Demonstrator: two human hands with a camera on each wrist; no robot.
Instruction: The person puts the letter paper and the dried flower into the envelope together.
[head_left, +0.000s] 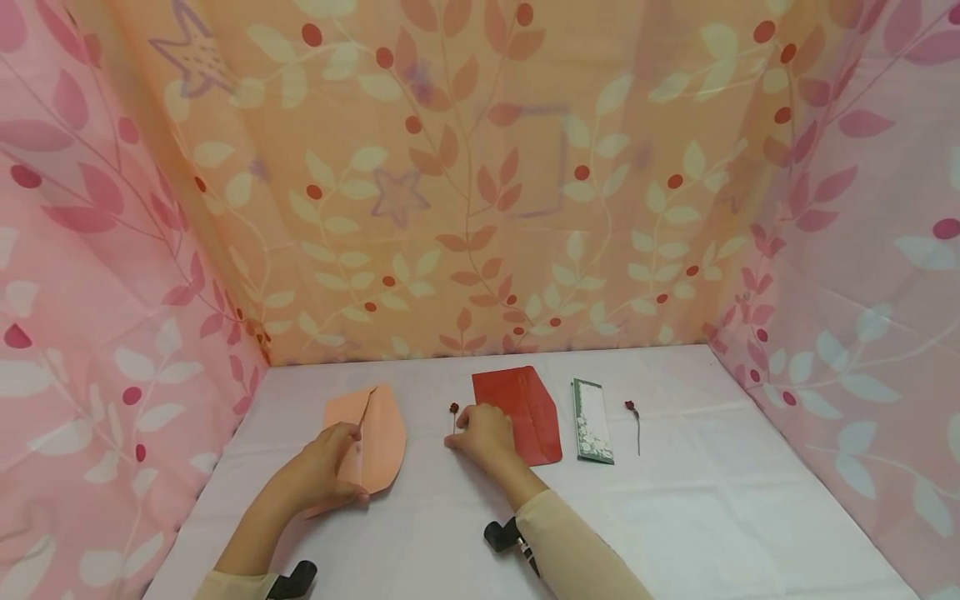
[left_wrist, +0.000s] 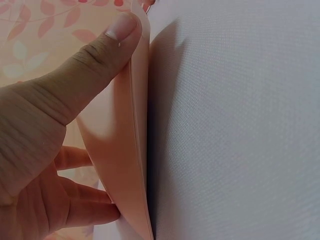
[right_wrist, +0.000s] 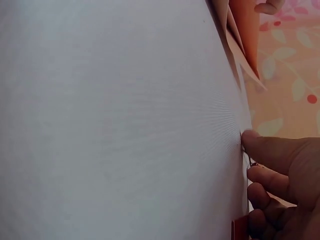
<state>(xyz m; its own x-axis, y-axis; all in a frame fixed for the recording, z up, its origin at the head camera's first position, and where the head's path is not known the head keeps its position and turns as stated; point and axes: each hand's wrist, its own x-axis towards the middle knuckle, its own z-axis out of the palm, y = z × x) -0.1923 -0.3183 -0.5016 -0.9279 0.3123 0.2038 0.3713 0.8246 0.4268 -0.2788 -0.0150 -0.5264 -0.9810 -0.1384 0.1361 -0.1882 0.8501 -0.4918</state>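
At the left of the table lies a peach envelope, its mouth gaping and its pointed side to the right. My left hand holds it, thumb at the near edge and fingers across the pocket. My right hand is low over the table at a small dried rose with a thin stem. In the right wrist view the thumb touches the table beside the stem, with a gap between thumb and index finger. The right hand's other fingers overlap the left edge of a red envelope.
Right of the red envelope lies a white card with a green floral border. Another small dried rose lies farther right. A white cloth covers the table, and patterned curtains enclose the back and both sides.
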